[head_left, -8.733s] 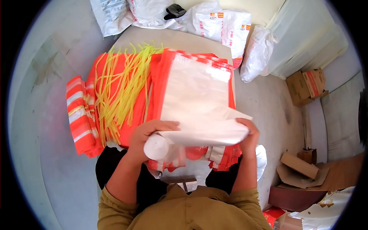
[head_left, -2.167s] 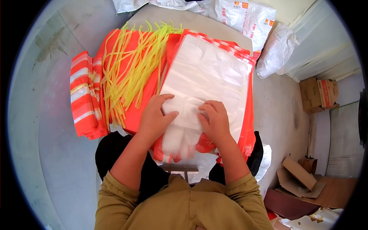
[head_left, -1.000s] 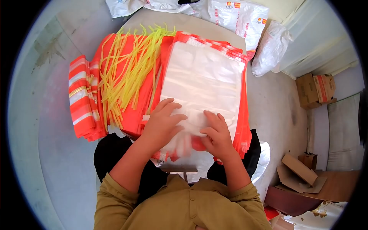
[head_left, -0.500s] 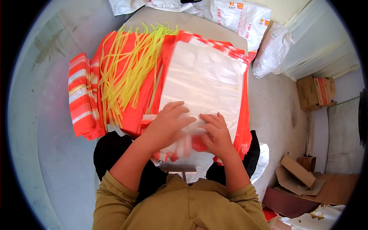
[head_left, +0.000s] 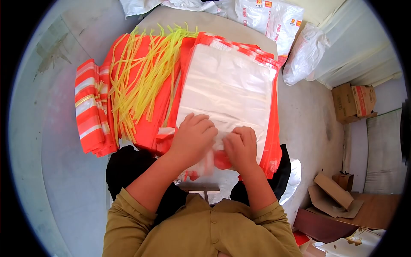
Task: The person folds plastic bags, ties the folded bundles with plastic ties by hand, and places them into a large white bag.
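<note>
A stack of red-and-white plastic bags lies before me, its top sheet whitish and slightly see-through, with red edges around it. My left hand is at the near edge of the stack, fingers curled down onto the top bag. Just to its right, my right hand also has bent fingers closed on the near edge; its fingertips are partly blurred. Between and below the hands, a blurred flap of the bag hangs over the edge, white with a red patch. What lies under the fingers is hidden.
Yellow-green ties lie over red bags left of the stack. At far left is a folded red-and-white striped bundle bound with a yellow tie. White printed sacks stand behind; cardboard boxes are on the right.
Both hands' fingers have gone from spread and lifted to curled in on the bag's near edge. The right hand's fingers have drawn together. The stack has hardly moved.
</note>
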Demonstrator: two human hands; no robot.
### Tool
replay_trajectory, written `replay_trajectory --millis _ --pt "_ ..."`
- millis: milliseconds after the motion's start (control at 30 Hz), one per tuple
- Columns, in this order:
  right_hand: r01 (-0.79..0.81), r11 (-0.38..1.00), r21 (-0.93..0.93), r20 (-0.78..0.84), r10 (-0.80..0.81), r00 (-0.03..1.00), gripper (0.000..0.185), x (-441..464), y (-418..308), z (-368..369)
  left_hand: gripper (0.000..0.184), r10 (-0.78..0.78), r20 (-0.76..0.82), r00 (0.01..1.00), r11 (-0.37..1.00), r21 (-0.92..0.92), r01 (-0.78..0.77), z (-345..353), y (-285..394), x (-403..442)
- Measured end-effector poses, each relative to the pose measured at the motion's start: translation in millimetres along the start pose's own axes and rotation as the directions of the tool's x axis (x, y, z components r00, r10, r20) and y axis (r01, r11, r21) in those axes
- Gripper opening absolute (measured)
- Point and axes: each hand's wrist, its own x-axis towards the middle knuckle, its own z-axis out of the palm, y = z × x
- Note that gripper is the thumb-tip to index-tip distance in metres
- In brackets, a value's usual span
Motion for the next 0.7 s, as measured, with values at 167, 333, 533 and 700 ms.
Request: replay_trajectory --millis 167,333,533,700 --pt "0.137 0.990 0.028 0.104 -0.139 0.985 0.032 -9 1 -6 0.030 -0.008 0.014 1.000 0.999 0.033 0.008 4 -2 -1" --pt "0.123 0.986 -0.109 0.133 -0.108 0.985 0.041 -7 -7 -17 0.037 -0.001 0.073 0.997 0.999 0.053 -0.003 -2 0 -5" --pt "0.183 0.976 -0.114 0.149 -0.165 0.975 0.040 -5 3 -18 0.040 0.002 0.154 0.988 0.998 0.056 -0.011 -13 4 -7" --pt "0.176 0.982 -0.072 0.164 -0.162 0.973 0.045 -4 8 -15 0.038 0.007 0.156 0.988 0.994 0.111 -0.024 -5 1 -9"
